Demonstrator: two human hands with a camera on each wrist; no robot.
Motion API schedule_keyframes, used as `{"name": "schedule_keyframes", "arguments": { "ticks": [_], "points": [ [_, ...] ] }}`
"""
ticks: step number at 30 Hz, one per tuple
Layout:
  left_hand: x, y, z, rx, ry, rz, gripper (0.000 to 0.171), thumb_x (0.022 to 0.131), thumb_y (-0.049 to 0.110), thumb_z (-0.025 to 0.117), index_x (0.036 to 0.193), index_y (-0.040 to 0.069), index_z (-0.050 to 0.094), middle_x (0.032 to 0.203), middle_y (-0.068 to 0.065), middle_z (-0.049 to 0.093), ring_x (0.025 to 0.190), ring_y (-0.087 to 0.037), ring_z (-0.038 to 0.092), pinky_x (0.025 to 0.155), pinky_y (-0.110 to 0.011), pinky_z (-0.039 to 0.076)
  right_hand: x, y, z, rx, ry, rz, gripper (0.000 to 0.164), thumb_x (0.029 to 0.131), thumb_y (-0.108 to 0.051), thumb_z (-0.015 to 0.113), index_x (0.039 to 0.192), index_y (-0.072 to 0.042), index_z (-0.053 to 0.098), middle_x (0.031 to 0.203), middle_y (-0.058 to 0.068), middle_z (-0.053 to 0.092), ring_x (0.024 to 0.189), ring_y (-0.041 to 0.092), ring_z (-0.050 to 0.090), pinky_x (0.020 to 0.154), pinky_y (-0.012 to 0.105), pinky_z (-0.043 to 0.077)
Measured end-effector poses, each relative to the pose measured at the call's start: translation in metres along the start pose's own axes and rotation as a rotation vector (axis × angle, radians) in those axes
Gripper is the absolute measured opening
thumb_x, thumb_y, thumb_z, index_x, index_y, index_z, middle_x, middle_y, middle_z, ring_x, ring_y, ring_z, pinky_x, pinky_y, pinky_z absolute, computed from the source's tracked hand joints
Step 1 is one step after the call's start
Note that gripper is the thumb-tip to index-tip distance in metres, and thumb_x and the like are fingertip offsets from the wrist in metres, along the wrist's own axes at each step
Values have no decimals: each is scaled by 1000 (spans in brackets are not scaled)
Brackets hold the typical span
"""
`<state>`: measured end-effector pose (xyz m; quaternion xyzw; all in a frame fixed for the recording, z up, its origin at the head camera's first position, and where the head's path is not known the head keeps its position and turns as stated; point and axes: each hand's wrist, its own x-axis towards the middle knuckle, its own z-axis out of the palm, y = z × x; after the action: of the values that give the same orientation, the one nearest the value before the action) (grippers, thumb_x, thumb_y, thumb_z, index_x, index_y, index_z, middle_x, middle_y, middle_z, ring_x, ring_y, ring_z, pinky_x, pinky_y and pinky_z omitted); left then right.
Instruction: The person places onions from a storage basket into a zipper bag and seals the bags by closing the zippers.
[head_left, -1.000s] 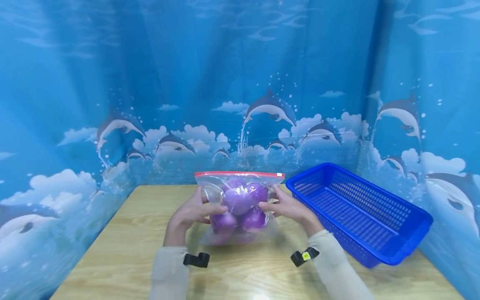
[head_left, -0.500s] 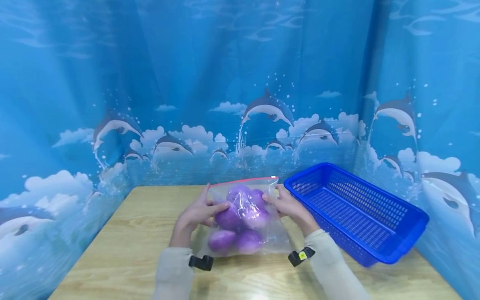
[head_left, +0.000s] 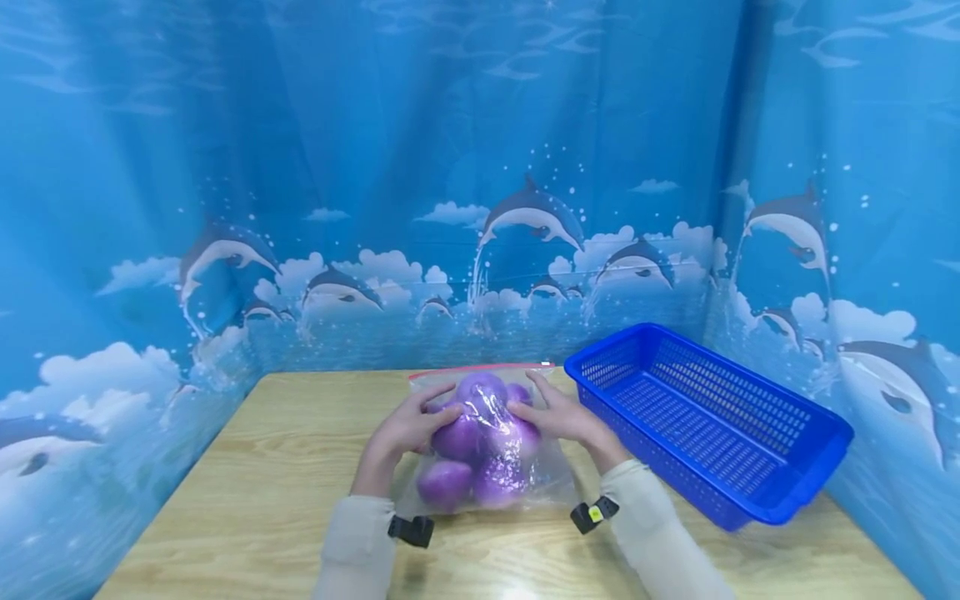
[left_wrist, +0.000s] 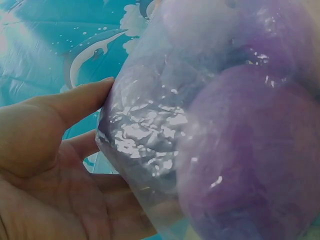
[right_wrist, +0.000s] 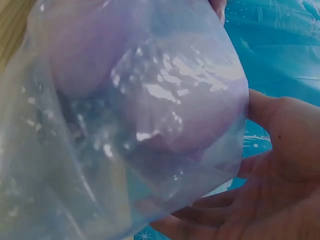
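Note:
A clear zip bag (head_left: pixel 551 479) with a red seal strip lies on the wooden table in the head view. Several smooth purple round objects (head_left: pixel 445 485) fill it; their exact kind is unclear through the shiny plastic. My left hand (head_left: pixel 405 429) holds the bag's left side, its thumb on the front over a purple object. On the opposite side my right hand (head_left: pixel 566 417) grips the bag likewise, thumb in front. In the left wrist view fingers show through and behind the plastic (left_wrist: pixel 145 130). In the right wrist view the fingertips are partly hidden behind the bag (right_wrist: pixel 175 110).
A blue perforated plastic basket (head_left: pixel 705 492) stands at the table's right side, close to my right forearm. The wooden table (head_left: pixel 262 483) ends at a blue dolphin-print curtain (head_left: pixel 360 325) behind and on both sides. A black wrist camera sits on each sleeve.
The bag has come down from a more upright, raised pose to lie on the table, its red strip now lower. Both hands have shifted inward over the purple objects.

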<state>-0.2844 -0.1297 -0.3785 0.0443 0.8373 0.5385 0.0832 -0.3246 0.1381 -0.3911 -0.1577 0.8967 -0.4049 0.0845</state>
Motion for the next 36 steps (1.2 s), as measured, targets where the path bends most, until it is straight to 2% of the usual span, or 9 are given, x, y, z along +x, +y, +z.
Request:
{"name": "schedule_keyframes", "arguments": {
  "ticks": [7,12,17,23,29,34,36],
  "points": [
    [0,-1,1,6,9,-9,60,99,29,68,154,18,47,152,-31,49,119,-48,66,74,-45,65,-2,-9,4,-70,15,-61,83,100,-43,64,160,1,27,163,33,30,151,53,28,123,69,26],
    [1,-2,1,19,20,-2,57,99,29,69,152,19,50,150,-31,51,115,-48,67,71,-45,65,-8,-19,4,-109,-39,-78,87,95,-45,71,162,-9,28,167,32,17,154,56,16,119,77,21],
    [3,-5,2,23,32,20,56,99,25,69,151,16,51,149,-31,52,112,-47,69,72,-45,65,-8,-15,9,-115,-93,-88,79,99,-38,67,163,-15,27,167,35,12,153,58,15,119,77,20],
    [8,-11,6,57,74,25,53,99,21,68,150,17,53,147,-29,55,101,-33,73,72,-38,63,-6,-9,13,-98,-111,-80,75,102,-36,63,164,-18,24,168,31,12,154,55,16,121,76,18],
    [10,-15,10,32,39,-5,56,101,23,64,154,15,47,135,-26,64,84,-21,72,71,-35,63,-5,-6,13,-132,-144,-61,76,104,-36,59,165,-18,18,169,31,9,152,57,21,120,75,20],
    [10,-17,12,115,18,17,54,104,26,59,156,16,44,129,-23,67,87,-22,70,75,-37,62,-6,-3,12,-175,-172,-29,77,106,-38,56,166,-18,13,170,29,5,150,58,25,121,74,21],
    [9,-16,11,156,12,34,54,105,27,57,157,17,43,136,-25,63,91,-20,69,79,-38,61,-5,-2,13,-185,-176,-25,78,105,-38,56,166,-18,12,170,29,5,150,58,25,122,73,21]
  ]
}}
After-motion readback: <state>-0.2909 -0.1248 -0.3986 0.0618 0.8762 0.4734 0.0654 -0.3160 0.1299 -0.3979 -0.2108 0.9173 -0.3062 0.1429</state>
